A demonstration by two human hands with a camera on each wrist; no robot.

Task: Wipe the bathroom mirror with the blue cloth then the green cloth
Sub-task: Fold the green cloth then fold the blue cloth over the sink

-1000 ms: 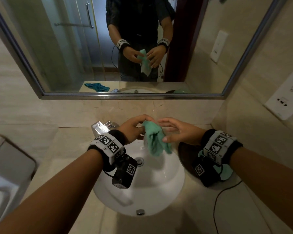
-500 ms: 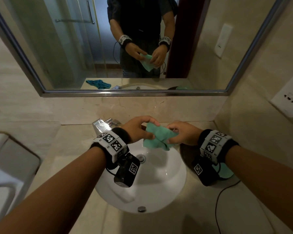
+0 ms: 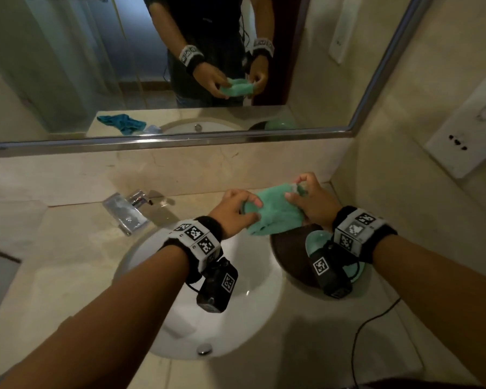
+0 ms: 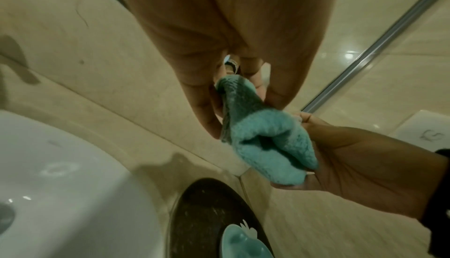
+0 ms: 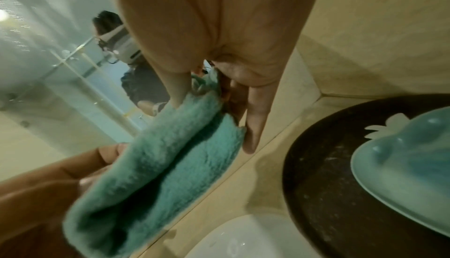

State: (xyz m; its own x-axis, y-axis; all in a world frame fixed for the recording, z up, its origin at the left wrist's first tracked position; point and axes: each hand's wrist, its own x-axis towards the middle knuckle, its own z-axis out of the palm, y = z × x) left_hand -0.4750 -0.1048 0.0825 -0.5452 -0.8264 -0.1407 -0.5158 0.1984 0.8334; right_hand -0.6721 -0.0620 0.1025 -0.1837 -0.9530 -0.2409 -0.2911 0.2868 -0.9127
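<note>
Between both hands [image 3: 230, 211] [image 3: 312, 200], green cloth [image 3: 275, 211] stretched sideways

Head view looks down at the sink [image 3: 236, 318]; both close wrist views share it.

The cloth [image 3: 275, 209] is showing teal-green and fluffy; the sink [image 3: 244, 318] is gleaming white beside a dark brown tray [image 3: 289, 254]; the wristbands [image 3: 197, 240] are displaying black-and-white square markers.

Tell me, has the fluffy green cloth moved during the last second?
Yes. The green cloth went rightward, from over the white sink to above the dark round tray.
</note>
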